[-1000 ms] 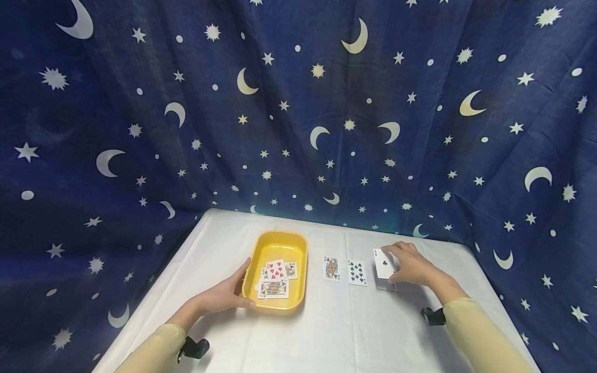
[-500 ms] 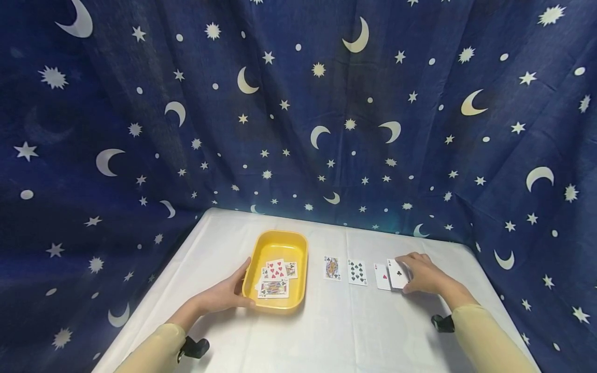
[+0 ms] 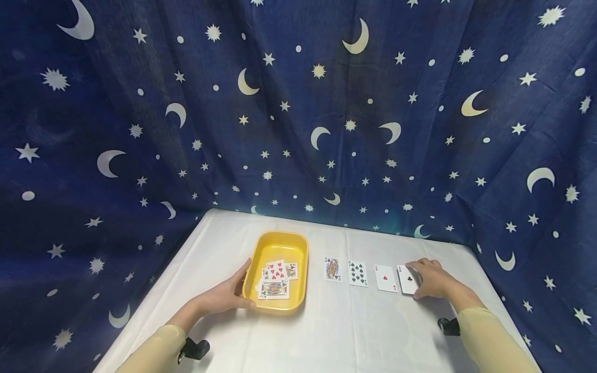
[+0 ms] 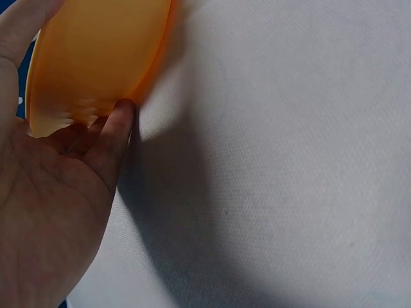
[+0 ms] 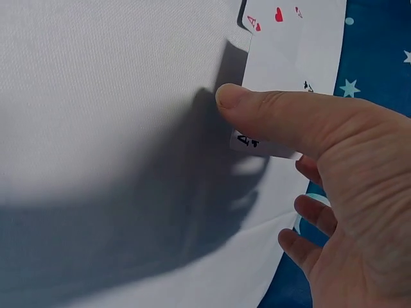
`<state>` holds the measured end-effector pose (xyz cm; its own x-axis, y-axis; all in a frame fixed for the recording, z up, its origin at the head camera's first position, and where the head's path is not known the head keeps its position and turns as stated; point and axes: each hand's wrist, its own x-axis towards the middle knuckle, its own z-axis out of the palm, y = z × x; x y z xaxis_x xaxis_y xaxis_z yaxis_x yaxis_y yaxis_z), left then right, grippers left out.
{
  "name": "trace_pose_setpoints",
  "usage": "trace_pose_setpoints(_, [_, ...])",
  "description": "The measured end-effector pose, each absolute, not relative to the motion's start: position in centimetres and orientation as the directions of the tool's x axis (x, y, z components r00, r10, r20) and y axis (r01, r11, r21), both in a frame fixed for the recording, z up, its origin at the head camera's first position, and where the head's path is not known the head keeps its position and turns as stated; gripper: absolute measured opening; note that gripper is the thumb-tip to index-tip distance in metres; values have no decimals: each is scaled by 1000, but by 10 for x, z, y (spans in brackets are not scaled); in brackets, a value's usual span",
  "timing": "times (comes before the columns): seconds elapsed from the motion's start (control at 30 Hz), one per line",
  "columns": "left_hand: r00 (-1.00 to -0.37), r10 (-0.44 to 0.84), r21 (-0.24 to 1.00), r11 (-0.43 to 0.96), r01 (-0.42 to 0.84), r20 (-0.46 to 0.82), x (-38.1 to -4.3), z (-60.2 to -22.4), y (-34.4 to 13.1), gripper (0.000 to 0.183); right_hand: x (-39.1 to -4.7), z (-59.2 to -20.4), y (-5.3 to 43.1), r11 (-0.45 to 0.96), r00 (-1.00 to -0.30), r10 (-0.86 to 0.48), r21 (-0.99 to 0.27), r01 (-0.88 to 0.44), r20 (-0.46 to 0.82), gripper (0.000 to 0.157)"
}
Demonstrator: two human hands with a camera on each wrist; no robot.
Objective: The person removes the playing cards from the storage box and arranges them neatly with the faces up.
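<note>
In the head view, my right hand (image 3: 434, 280) pinches an ace of clubs playing card (image 3: 408, 280) at its right edge, low over the table's right side. The right wrist view shows the thumb (image 5: 270, 109) across that card's face. Just left of it lies an ace of hearts (image 3: 385, 278). Curved round the left front corner of a yellow tray (image 3: 281, 252) is my left hand (image 3: 226, 294), which holds it. Inside lie several face-up cards, among them a heart card (image 3: 276, 270) and a face card (image 3: 273, 290).
Left of the ace of hearts lie a black spot card (image 3: 357, 273) and a face card (image 3: 332, 269), in one row. White cloth (image 3: 322, 336) covers the table. A blue curtain (image 3: 289, 103) with moons and stars hangs behind and at both sides.
My right hand has carried the ace of clubs rightward and lowered it from above the ace of hearts, which is now uncovered. The left hand and the tray stay put.
</note>
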<state>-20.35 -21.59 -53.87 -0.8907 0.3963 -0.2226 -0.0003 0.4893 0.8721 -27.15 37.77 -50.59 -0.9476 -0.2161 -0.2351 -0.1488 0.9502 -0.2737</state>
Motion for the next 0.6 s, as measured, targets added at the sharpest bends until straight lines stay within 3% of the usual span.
trace_pose_setpoints(0.6, [-892,386,866,500,-11,-235,-204,-541,-217,126,-272,-507,385,954,-949,-184,-281,-109,-257,90])
